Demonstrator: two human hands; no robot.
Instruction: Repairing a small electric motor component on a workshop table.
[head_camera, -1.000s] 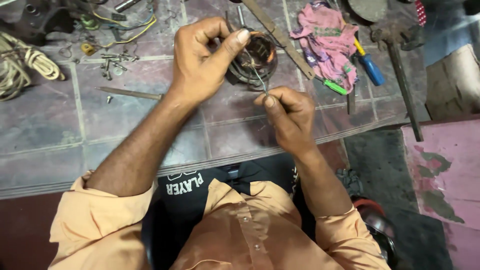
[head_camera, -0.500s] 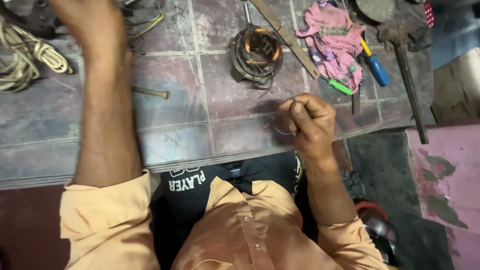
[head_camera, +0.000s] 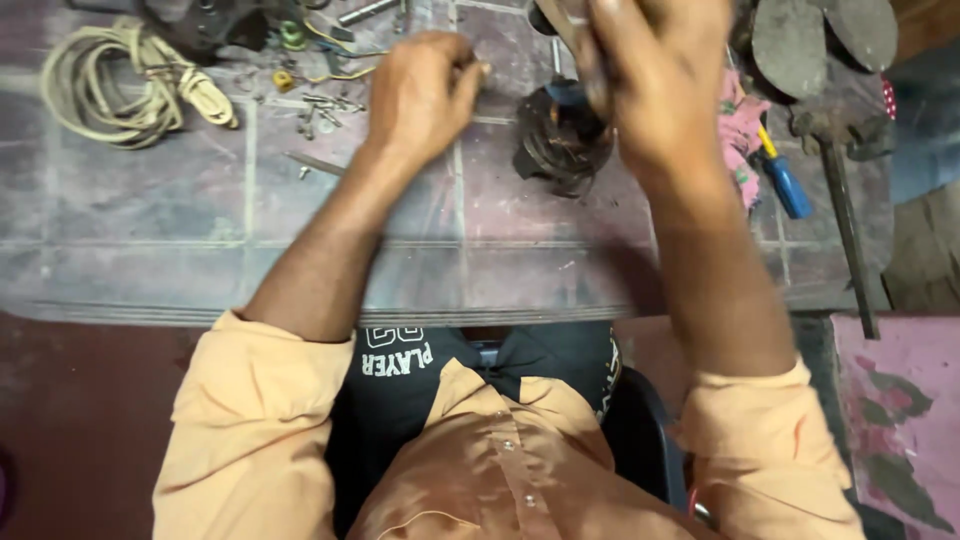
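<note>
One dark wound coil (head_camera: 562, 140) sits far on the tiled surface (head_camera: 300, 230), right of centre. The right hand (head_camera: 655, 80), blurred, is raised just over it; I cannot tell its grip. The left hand (head_camera: 420, 95) is curled, fingertips pinched together. Bare tiles lie between coil and near edge. One rope bundle (head_camera: 120, 85) lies far left, one blue-handled screwdriver (head_camera: 785, 180) right.

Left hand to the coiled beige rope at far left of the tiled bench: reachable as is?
Probably yes. The left hand hovers mid-bench; between it and the coiled beige rope lie only small loose screws, nothing tall.
</note>
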